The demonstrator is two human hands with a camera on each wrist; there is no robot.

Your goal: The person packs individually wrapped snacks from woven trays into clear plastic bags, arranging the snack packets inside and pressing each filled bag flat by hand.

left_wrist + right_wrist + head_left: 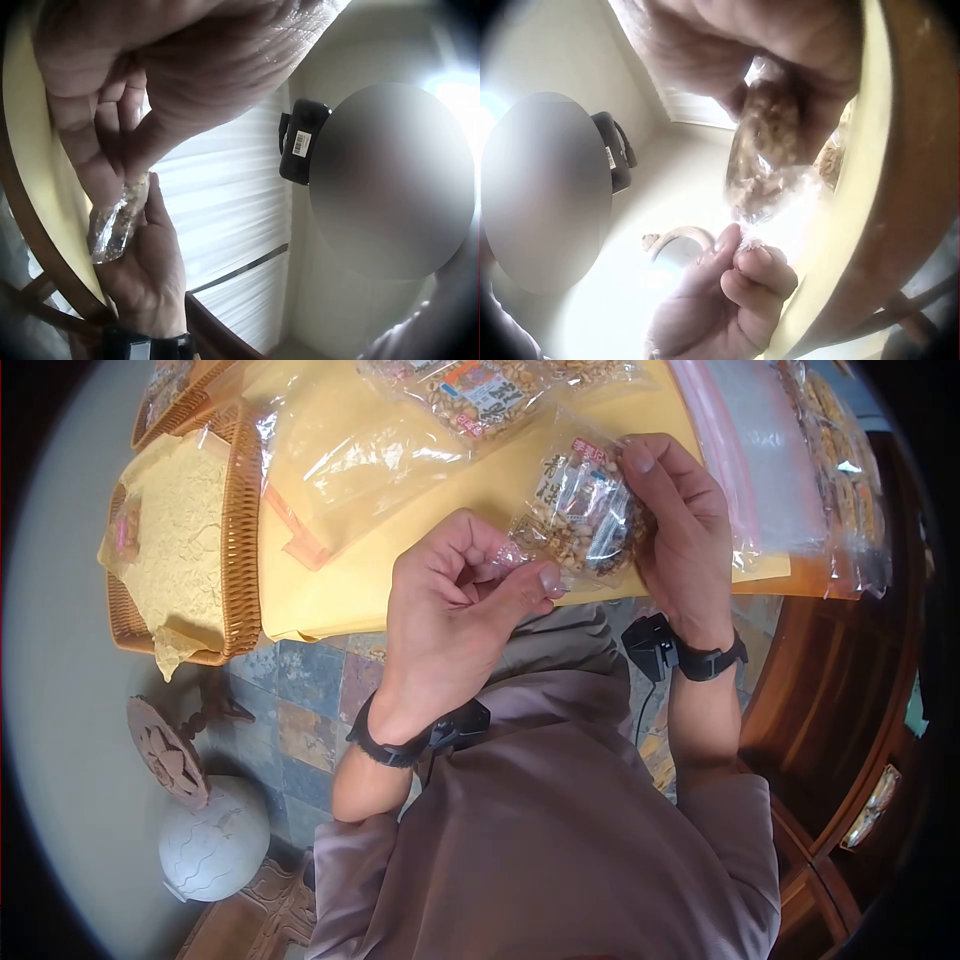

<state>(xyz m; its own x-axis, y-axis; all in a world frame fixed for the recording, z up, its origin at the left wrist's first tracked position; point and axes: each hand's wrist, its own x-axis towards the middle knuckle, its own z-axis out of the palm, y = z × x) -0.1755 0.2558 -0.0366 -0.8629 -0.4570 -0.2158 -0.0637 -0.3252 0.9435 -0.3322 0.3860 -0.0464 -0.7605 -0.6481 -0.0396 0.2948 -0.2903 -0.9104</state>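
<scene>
Head view, left to right: at ten o'clock, a brown woven wicker basket (242, 550) holds a crinkled yellow sheet (180, 530). Near centre, toward eleven, the left hand (450, 610) pinches the gathered corner of a clear plastic bag of nuts (580, 510) with a red-and-white label. This bag lies toward one o'clock; at two, the right hand (690, 525) grips its right side, thumb in front.

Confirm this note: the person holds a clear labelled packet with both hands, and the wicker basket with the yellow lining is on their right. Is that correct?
Not quite: the wicker basket with the yellow lining is on the left, as the head view shows. The left hand and right hand do hold the labelled packet.
</scene>
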